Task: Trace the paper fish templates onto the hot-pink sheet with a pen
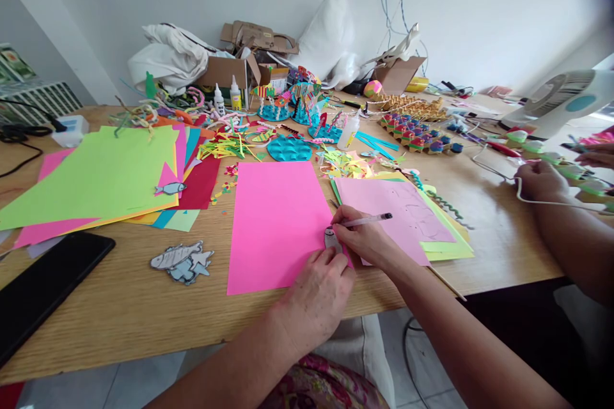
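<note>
A bright pink sheet of paper (pixel 273 223) lies in front of me. Near its right edge is a small grey paper fish cutout (pixel 330 239), pressed down under the fingertips of my left hand (pixel 320 291), which is closed and hides its lower part. My right hand (pixel 359 239) grips a pen (pixel 371 220), its tip end beside the top of the fish; the exact tip is hidden by the fingers. More paper fish cutouts (pixel 182 262) sit in a small pile on the wood to the left. Another fish cutout (pixel 171 188) rests on the green sheets.
Coloured sheets (pixel 96 172) are stacked at left, beside a black phone (pixel 52 287). A pale pink sheet with drawn outlines (pixel 398 211) lies at right. Paper scraps, glue bottles (pixel 349 131) and painted egg cartons (pixel 417 134) stand farther back. Another person's hand (pixel 542 182) is at far right.
</note>
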Demonstrator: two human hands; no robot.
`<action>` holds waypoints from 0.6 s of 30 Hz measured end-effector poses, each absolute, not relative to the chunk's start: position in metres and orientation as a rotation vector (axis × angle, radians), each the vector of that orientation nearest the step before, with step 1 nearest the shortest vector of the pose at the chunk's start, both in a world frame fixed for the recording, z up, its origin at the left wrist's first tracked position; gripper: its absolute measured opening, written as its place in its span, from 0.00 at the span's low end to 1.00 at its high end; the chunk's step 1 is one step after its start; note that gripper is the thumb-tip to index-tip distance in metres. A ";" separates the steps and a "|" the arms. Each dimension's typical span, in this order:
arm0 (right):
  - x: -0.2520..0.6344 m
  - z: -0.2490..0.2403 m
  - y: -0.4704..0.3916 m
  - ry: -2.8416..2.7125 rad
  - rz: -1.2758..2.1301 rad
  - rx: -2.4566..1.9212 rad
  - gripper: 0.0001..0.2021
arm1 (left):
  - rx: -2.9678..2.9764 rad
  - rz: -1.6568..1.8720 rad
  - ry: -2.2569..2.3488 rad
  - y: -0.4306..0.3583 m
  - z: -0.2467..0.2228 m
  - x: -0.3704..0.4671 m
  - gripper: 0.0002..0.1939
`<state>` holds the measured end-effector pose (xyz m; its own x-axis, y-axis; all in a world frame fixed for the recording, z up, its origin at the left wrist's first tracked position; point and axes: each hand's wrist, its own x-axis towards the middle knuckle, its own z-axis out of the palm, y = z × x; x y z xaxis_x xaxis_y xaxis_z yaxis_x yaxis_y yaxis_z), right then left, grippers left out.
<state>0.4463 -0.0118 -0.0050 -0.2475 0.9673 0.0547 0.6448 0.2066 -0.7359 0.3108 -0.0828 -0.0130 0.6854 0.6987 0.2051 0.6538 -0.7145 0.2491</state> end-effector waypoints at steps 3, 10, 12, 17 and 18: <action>0.446 -0.005 -0.011 -1.958 0.806 -1.495 0.03 | 2.740 0.420 1.110 -0.083 -0.013 0.311 0.08; 0.452 0.005 -0.018 -1.797 0.884 -1.379 0.05 | 2.774 0.398 1.090 -0.083 -0.008 0.310 0.07; 0.456 0.007 -0.022 -1.834 0.849 -1.383 0.09 | 2.786 0.399 1.079 -0.084 -0.009 0.309 0.08; 0.459 0.006 -0.031 -2.150 0.650 -1.445 0.12 | 2.747 0.394 1.081 -0.086 -0.015 0.308 0.11; 0.458 0.005 -0.032 -2.174 0.607 -1.454 0.13 | 2.732 0.404 1.077 -0.086 -0.015 0.306 0.11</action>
